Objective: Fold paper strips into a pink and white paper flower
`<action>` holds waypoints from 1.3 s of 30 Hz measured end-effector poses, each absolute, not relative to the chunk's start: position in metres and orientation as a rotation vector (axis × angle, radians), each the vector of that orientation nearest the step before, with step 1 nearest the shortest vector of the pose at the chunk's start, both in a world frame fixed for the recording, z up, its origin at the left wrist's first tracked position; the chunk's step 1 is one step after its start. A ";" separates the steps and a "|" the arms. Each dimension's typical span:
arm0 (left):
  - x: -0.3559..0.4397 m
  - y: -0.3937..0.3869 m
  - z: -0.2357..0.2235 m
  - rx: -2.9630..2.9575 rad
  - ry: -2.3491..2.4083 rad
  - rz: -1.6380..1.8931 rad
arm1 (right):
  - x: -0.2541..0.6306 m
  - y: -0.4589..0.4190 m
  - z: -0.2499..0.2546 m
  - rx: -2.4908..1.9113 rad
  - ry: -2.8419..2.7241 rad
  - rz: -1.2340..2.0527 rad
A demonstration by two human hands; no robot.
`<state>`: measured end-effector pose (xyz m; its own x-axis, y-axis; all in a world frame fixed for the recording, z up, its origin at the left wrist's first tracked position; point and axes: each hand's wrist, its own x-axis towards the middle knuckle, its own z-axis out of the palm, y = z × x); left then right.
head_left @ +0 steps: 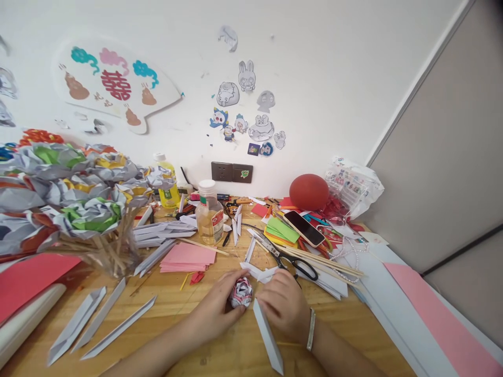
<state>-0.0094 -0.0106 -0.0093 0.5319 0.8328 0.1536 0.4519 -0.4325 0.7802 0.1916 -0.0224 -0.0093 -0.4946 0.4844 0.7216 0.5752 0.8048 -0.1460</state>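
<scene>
My left hand (220, 299) is curled round a small rolled paper flower (241, 292), white with pink layers, with fingers behind it and the thumb in front. Just to its right, my right hand (283, 299) is closed, fingertips pinched at the upper end of a folded white paper strip (269, 335) that slants down towards the table's front. More folded white paper (257, 271) lies between and behind the hands, partly covered by the right fingers. Black-handled scissors (288, 257) rest just behind my right hand. Pink paper squares (187, 256) are stacked behind the left hand.
Several folded white strips (118, 327) lie at left on the wooden table (220, 345). Finished paper flowers (92, 213) stand at far left. A clear glue bottle (209, 217), a phone (304, 228), wooden sticks (322, 259) and a red balloon (309, 192) are further back.
</scene>
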 end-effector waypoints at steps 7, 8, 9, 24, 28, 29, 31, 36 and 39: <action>-0.004 -0.013 -0.013 2.125 1.085 0.801 | 0.184 -0.015 -0.017 -1.051 -2.009 0.179; -0.004 -0.012 -0.014 2.122 1.100 0.812 | 0.183 -0.016 -0.018 -1.016 -2.060 0.155; -0.003 -0.012 -0.015 2.112 1.105 0.817 | 0.182 -0.016 -0.018 -0.977 -2.105 0.129; -0.006 -0.009 -0.018 1.813 0.745 0.812 | 0.179 -0.028 -0.005 -0.778 -2.075 0.127; -0.008 -0.011 -0.013 1.802 0.750 0.770 | 0.180 -0.029 -0.007 -0.706 -2.147 0.079; -0.008 -0.012 -0.012 1.805 0.757 0.756 | 0.180 -0.029 -0.007 -0.693 -2.173 0.051; -0.009 -0.012 -0.011 1.807 0.764 0.743 | 0.179 -0.029 -0.009 -0.693 -2.221 -0.005; -0.009 -0.012 -0.011 1.818 0.745 0.724 | 0.176 -0.030 -0.010 -0.647 -2.260 -0.247; -0.008 -0.012 -0.012 1.839 0.738 0.749 | 0.176 -0.033 -0.007 -0.641 -2.225 -0.130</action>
